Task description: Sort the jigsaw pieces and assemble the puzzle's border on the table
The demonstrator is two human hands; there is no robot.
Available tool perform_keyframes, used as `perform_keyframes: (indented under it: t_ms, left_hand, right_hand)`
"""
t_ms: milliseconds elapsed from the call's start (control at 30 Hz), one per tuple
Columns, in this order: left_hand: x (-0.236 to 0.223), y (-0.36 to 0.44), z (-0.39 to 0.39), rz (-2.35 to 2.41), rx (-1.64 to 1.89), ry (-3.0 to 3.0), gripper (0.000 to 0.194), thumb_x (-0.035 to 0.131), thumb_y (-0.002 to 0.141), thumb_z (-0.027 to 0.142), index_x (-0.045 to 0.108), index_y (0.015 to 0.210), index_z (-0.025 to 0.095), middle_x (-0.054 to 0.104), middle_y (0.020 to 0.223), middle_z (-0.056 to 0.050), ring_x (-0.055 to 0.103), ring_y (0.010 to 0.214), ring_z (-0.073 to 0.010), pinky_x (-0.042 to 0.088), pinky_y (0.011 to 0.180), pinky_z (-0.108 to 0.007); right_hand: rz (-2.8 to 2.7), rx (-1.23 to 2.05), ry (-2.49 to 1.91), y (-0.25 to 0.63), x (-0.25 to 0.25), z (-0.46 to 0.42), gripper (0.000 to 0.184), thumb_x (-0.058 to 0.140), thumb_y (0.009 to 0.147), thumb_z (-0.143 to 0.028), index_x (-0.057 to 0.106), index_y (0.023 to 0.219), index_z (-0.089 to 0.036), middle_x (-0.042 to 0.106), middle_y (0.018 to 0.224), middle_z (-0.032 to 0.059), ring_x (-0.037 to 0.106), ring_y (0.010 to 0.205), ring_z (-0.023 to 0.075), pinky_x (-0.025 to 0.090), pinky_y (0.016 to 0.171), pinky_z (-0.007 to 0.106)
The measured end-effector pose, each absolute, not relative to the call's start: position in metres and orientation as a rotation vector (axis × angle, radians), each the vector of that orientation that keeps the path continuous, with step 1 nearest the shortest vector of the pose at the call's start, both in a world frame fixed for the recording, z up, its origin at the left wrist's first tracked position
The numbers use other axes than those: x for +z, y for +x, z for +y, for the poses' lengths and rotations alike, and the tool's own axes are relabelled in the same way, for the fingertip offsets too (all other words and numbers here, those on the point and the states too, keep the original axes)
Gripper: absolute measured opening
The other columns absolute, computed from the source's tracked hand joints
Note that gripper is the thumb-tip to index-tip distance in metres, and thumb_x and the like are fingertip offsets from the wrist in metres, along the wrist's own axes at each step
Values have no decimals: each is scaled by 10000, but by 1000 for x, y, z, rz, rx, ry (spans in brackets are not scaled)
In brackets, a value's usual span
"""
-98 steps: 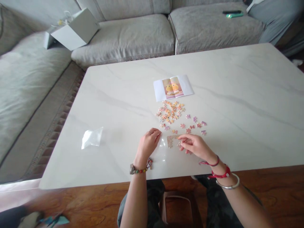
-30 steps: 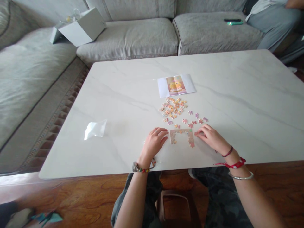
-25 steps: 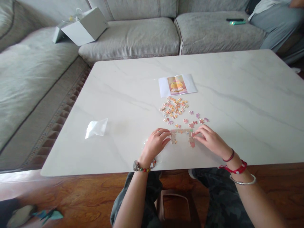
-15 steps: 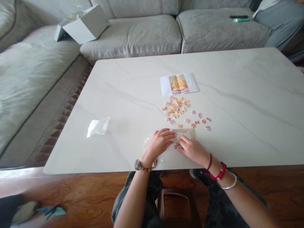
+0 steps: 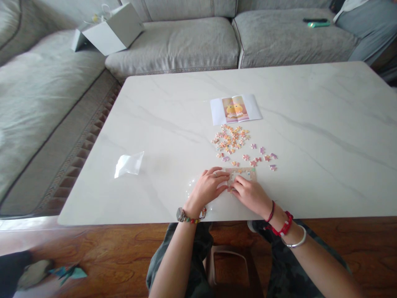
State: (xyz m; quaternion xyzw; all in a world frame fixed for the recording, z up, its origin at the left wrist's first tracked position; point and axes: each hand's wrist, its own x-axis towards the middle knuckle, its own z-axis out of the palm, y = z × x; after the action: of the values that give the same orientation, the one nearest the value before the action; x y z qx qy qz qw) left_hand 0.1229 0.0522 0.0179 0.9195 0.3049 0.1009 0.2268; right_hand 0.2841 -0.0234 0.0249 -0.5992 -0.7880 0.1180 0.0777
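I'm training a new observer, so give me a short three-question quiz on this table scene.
1. True or false: the right hand wears a silver bangle.
2. What lies just in front of the printed picture sheet on the marble table? A. a pile of loose jigsaw pieces; B. a phone; C. a mug.
3. Which hand is nearer the clear plastic bag?

Key: 1 true; 2 A; 3 the left hand.

White marble table top [image 5: 310, 124] carries a printed picture sheet [image 5: 235, 109]. Just below sheet: heap of loose jigsaw pieces [image 5: 231, 140], a few strays [image 5: 263, 157] to its right. Farther below sheet: partly assembled puzzle frame [image 5: 241, 174]. Well left of sheet: clear plastic bag [image 5: 129, 164].
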Motion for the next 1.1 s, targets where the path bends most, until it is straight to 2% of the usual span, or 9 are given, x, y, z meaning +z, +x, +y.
perform_keyframes:
  t_ms: [133,400,767,867,1000,1100]
  left_hand:
    - [17,123,53,844,263,2545,252,552,780,273,584,1029,254,601,1099,-20,419,1131,-208,391,851,-364]
    - [19,124,53,872,256,2511,209,567,770,262,596,977,267,596,1109,9,414,1124,-213,387,843,-371]
    - [21,126,52,907,250,2503,224,565,770,263,603,991,255,605,1078,-17,414,1117,-207,383,851,-356]
    - [21,126,51,921,238,2512,229,567,769,261,598,996,267,604,1084,-4,411,1121,-211,382,841,-361]
    - [22,126,50,930,236,2515,229,571,766,262,598,992,277,602,1091,4,411,1120,-216,383,834,-364]
    - [21,126,51,903,245,2515,217,567,768,261,602,982,268,600,1095,-3,413,1119,-219,385,841,-369]
  right_hand:
    - [-2345,321,-1770,284,26,-25,226,417,860,-231,609,754,-175,583,793,40,539,620,109,360,557,236]
    - [-2394,277,-1705,285,26,-27,246,398,872,-221,636,813,-198,583,746,29,529,616,104,361,587,230]
    - [-2413,184,-1751,279,23,-31,244,414,860,-189,628,746,-165,575,697,29,526,586,107,351,556,243]
    - [-2358,300,-1756,281,22,-31,225,421,851,-180,630,767,-166,586,723,33,537,594,107,378,568,235]
    - [-2113,549,-1647,301,21,-24,165,486,809,-188,622,902,-192,603,839,31,566,691,115,436,649,223]
    - [-1923,537,-1654,327,20,-15,179,486,799,-188,623,914,-185,602,860,38,554,653,110,453,635,234]
